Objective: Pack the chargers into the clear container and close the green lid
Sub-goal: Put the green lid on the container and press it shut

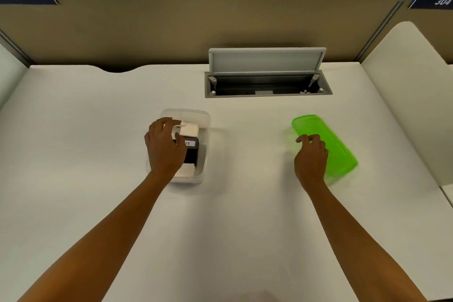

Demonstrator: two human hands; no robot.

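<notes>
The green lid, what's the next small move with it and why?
Probably grip the green lid with the right hand, which rests on its near edge, and lift it toward the clear container. The chargers already sit inside under the left hand, and the container has no lid on it.

Smooth matt off-white table (98, 130). Clear plastic container (206, 117), slightly frosted. Translucent green plastic lid (340, 149), bit glossy. Smooth white plastic charger (189, 129), matt black one (192, 154) with a paper label. Brushed grey metal flap (267, 60). Clothy tan partition (220, 19).
</notes>
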